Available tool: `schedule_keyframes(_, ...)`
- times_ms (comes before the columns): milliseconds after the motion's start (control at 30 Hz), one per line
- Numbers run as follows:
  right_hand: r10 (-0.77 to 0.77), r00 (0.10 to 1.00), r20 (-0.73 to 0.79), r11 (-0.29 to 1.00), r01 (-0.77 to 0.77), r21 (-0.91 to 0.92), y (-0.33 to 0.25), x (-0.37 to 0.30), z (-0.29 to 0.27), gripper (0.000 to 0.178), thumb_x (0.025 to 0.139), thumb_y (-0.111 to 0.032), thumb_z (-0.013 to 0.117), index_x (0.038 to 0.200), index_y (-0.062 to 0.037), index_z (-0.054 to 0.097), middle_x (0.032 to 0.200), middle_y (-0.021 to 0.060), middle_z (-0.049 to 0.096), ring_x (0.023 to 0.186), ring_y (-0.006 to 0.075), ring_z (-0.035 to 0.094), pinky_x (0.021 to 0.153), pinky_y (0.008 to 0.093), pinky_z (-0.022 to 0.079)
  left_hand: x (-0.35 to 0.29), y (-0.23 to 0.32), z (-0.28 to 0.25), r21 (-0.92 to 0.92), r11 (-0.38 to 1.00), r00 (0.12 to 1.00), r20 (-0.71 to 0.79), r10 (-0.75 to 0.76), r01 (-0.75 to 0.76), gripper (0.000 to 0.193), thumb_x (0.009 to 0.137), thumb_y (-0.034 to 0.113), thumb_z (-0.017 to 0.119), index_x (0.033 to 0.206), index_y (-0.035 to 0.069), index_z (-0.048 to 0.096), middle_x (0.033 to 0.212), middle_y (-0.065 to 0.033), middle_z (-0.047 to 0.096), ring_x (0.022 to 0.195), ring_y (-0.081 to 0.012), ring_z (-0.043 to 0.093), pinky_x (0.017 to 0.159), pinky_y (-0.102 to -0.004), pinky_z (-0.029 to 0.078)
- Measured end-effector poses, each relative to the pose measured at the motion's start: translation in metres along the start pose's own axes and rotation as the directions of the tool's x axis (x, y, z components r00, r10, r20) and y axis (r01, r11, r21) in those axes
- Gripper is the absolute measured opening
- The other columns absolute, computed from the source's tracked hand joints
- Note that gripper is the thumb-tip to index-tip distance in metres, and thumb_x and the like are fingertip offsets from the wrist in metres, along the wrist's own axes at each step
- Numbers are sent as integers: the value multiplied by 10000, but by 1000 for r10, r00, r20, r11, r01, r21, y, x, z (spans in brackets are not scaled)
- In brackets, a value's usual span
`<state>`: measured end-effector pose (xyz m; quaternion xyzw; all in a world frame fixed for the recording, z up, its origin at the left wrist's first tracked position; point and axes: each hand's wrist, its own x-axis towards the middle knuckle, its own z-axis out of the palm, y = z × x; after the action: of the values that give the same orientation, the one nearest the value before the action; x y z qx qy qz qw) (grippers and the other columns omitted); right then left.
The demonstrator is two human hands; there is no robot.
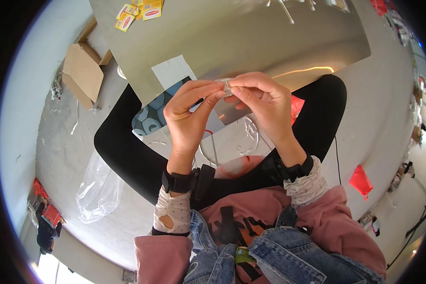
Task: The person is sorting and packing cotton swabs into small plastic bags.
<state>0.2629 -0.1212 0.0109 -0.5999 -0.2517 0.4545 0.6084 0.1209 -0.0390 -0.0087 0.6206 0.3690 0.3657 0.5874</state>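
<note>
Between my two hands, above the near edge of the metal-topped table, is a small clear, whitish piece [226,88], too small to name. My left hand [190,102] pinches its left side between thumb and fingers. From the right, my right hand [264,102] pinches the same piece, its thumb and forefinger meeting the left fingertips. Beneath my hands lie a blue-grey mat with a rounded pattern [151,116] and a whitish card [173,71], both at the table's edge.
Yellow packets [139,13] and thin white sticks [286,11] lie on the table's far part [213,38]. An open cardboard box [82,71] and a clear plastic bag [98,191] are on the floor to the left. A red piece [361,181] lies at right.
</note>
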Motion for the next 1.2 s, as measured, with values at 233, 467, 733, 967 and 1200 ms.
schedule_keyframes(233,20,1000,-7,998,-20,-56,-1,4,-1,134,949,-106,677,1038,-10,707,1012,52,705,891,175,730,656,241,555,3,-2,1,-6,1000,1000,10,3,-2,179,806,-1,782,983,9,759,955,-63,728,882,-140,657,792,-261,516)
schedule_keyframes(467,-13,1000,2,996,13,-87,-14,5,0,135,930,-69,676,1051,-27,717,944,20,679,804,106,667,627,219,507,2,-2,6,-43,998,998,54,-36,39,433,777,35,823,1188,18,685,1056,-65,737,999,-151,665,913,-297,506)
schedule_keyframes(733,-165,981,107,865,196,-462,-22,22,-4,83,892,9,648,958,-37,668,917,15,649,700,93,547,583,229,416,6,5,7,18,999,997,64,-46,45,398,787,36,815,1167,23,698,1054,-74,739,995,-150,673,904,-286,513)
schedule_keyframes(967,-332,931,154,836,366,-408,-10,19,-5,125,900,25,640,1003,-43,660,965,37,650,735,111,573,574,234,431,7,5,9,24,998,997,56,-55,54,299,802,11,787,1094,26,728,1047,-58,740,960,-141,671,884,-272,513)
schedule_keyframes(1200,-305,944,125,877,330,-350,-7,16,-19,198,875,38,671,1044,-63,693,1001,43,671,794,112,616,570,224,446,8,5,4,-6,996,991,102,-88,89,324,816,-53,758,1135,-25,703,1103,-99,730,1042,-166,652,947,-285,491)
